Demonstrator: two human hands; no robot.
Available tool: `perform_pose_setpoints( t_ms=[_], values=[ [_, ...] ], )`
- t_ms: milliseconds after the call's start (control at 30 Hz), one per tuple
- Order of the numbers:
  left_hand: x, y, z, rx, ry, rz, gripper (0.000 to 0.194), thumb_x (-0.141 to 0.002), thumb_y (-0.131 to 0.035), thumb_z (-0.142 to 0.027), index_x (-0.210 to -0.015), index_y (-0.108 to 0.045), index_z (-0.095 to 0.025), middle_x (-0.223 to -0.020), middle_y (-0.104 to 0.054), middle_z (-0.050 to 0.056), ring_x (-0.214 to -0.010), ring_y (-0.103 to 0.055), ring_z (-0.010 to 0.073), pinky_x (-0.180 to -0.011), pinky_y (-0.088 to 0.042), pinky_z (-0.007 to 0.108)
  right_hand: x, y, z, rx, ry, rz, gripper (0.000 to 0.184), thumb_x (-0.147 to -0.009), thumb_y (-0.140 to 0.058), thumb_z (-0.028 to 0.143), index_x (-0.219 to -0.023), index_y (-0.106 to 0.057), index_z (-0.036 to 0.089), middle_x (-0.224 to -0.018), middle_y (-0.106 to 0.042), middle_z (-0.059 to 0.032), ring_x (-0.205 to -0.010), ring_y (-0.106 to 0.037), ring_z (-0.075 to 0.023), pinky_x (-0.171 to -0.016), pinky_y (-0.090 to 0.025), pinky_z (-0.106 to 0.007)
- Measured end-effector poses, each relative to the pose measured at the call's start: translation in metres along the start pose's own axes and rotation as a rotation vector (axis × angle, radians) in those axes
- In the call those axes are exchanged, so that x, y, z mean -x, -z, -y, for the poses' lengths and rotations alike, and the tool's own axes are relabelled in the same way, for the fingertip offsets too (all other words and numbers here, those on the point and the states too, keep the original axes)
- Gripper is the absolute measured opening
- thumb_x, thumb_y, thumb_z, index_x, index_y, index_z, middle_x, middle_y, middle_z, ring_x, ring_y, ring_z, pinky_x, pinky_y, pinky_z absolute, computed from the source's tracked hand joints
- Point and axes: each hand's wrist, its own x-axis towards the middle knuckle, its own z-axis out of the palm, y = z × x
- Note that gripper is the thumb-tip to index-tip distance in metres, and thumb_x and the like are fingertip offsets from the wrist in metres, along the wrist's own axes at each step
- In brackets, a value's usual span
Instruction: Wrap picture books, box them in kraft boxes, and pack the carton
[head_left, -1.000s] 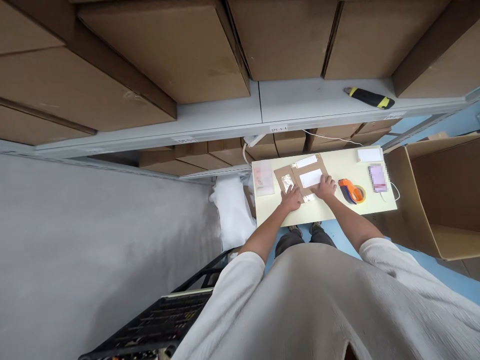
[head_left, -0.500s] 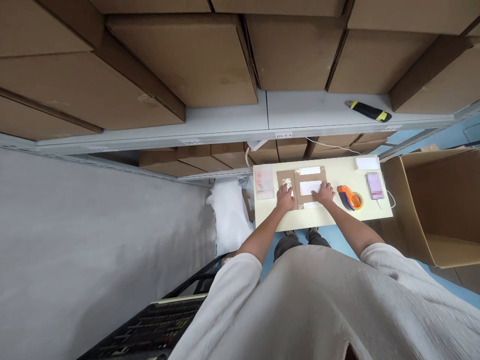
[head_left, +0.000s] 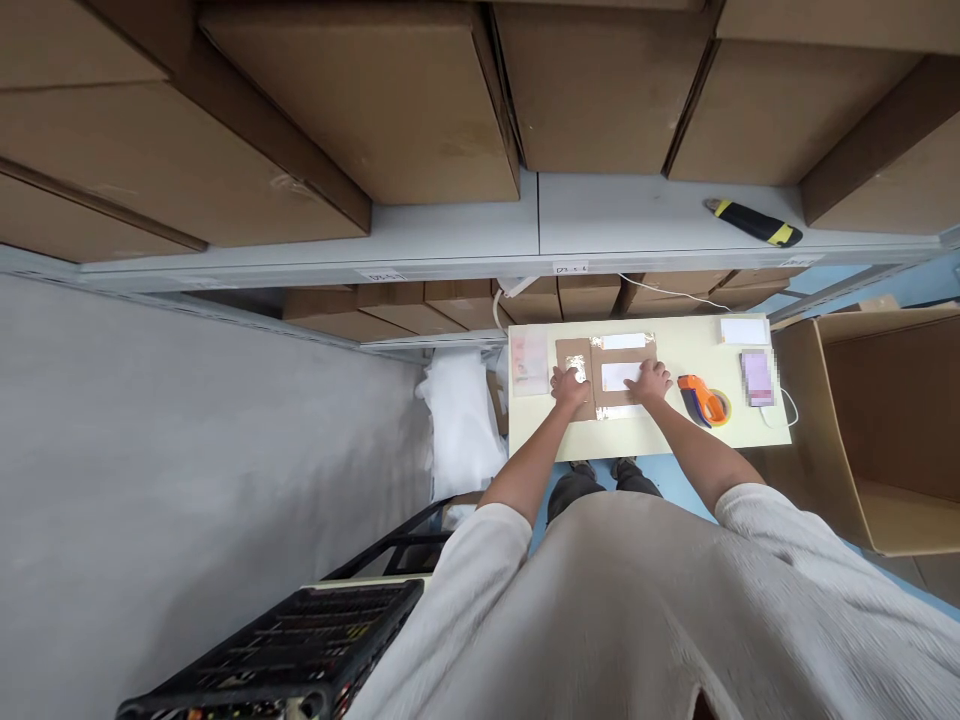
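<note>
A flat brown cardboard package [head_left: 622,352] lies on a cream-coloured table [head_left: 540,440]. A seam splits it into a narrow left part and a wider right part. White paper strips and shiny clear tape show on its top. My left hand [head_left: 571,388] rests on the left part with fingers spread, close to the shiny tape. My right hand [head_left: 651,381] lies over the right edge, its thumb stretched onto the middle white label [head_left: 616,377] and its fingers apart. To the right of it lies an orange tape dispenser [head_left: 701,400] with a roll of tape.
A phone [head_left: 759,378] and a white box [head_left: 745,331] sit at the table's right end; pink-printed sheets [head_left: 530,360] lie at its left. Ahead, a shelf [head_left: 450,225] carries cardboard boxes and a utility knife [head_left: 756,222]. A large open carton [head_left: 840,430] stands right, a black crate [head_left: 300,640] lower left.
My left hand has shifted slightly left and up on the package, its fingers more spread. My right hand stays nearly in place. The view has tilted a little, showing more of the black crate.
</note>
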Motion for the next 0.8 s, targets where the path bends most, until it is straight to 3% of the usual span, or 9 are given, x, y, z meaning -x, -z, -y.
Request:
perform_pose_setpoints(
  t_ms=[100, 200, 300, 400, 500, 633, 800],
  values=[
    [-0.003, 0.003, -0.006, 0.137, 0.116, -0.047, 0.054, -0.082, -0.079, -0.041, -0.135, -0.070, -0.036, -0.161, -0.054, 0.009, -0.158, -0.046, 0.0417, -0.124, -0.047, 0.059, 0.000, 0.001, 0.000, -0.021, -0.020, -0.001, 0.068, -0.091, -0.075, 0.064, -0.142, -0.051, 0.027, -0.156, -0.042, -0.0182, -0.145, -0.042, -0.0418, -0.121, -0.034, -0.058],
    [0.000, 0.009, -0.011, 0.209, 0.134, -0.101, 0.052, -0.085, -0.077, -0.031, -0.134, -0.064, -0.036, -0.157, -0.055, 0.008, -0.149, -0.055, 0.0349, -0.124, -0.046, 0.053, 0.001, 0.005, -0.002, -0.062, -0.034, -0.006, 0.079, -0.088, -0.078, 0.063, -0.152, -0.046, 0.028, -0.156, -0.043, -0.0189, -0.145, -0.044, -0.0428, -0.122, -0.035, -0.058],
    [0.010, 0.016, -0.016, 0.236, 0.133, -0.177, 0.057, -0.092, -0.071, -0.025, -0.145, -0.052, -0.035, -0.161, -0.050, 0.009, -0.148, -0.058, 0.0285, -0.126, -0.044, 0.048, 0.004, 0.012, -0.006, -0.120, -0.024, -0.038, 0.098, -0.088, -0.077, 0.059, -0.168, -0.029, 0.030, -0.156, -0.045, -0.0205, -0.146, -0.046, -0.0445, -0.122, -0.037, -0.058],
    [0.023, 0.027, -0.020, 0.268, 0.111, -0.268, 0.069, -0.099, -0.065, -0.025, -0.161, -0.035, -0.031, -0.165, -0.046, 0.015, -0.153, -0.054, 0.0297, -0.127, -0.045, 0.047, 0.010, 0.023, -0.010, -0.184, -0.002, -0.081, 0.113, -0.090, -0.074, 0.056, -0.177, -0.010, 0.026, -0.158, -0.044, -0.0230, -0.147, -0.048, -0.0460, -0.122, -0.040, -0.057],
    [0.035, 0.040, -0.023, 0.328, 0.067, -0.314, 0.086, -0.101, -0.066, -0.029, -0.173, -0.018, -0.026, -0.168, -0.042, 0.019, -0.158, -0.050, 0.0308, -0.129, -0.045, 0.043, 0.017, 0.036, -0.012, -0.245, 0.050, -0.133, 0.114, -0.094, -0.067, 0.054, -0.180, 0.000, 0.020, -0.159, -0.044, -0.0253, -0.147, -0.048, -0.0453, -0.122, -0.042, -0.054],
    [0.045, 0.059, -0.028, 0.417, 0.004, -0.306, 0.078, -0.106, -0.062, -0.042, -0.172, -0.026, -0.021, -0.168, -0.044, 0.019, -0.160, -0.049, 0.0282, -0.133, -0.040, 0.036, 0.025, 0.057, -0.013, -0.328, 0.103, -0.184, 0.099, -0.101, -0.056, 0.051, -0.180, -0.009, 0.015, -0.160, -0.044, -0.0251, -0.147, -0.049, -0.0407, -0.124, -0.043, -0.051],
    [0.051, 0.078, -0.031, 0.483, -0.008, -0.321, 0.067, -0.112, -0.050, -0.062, -0.167, -0.038, -0.026, -0.170, -0.050, 0.015, -0.163, -0.045, 0.0278, -0.130, -0.041, 0.036, 0.033, 0.085, -0.018, -0.482, 0.242, -0.174, 0.070, -0.109, -0.038, 0.050, -0.171, -0.038, 0.017, -0.155, -0.055, -0.0203, -0.138, -0.056, -0.0324, -0.120, -0.049, -0.045]
  ],
)
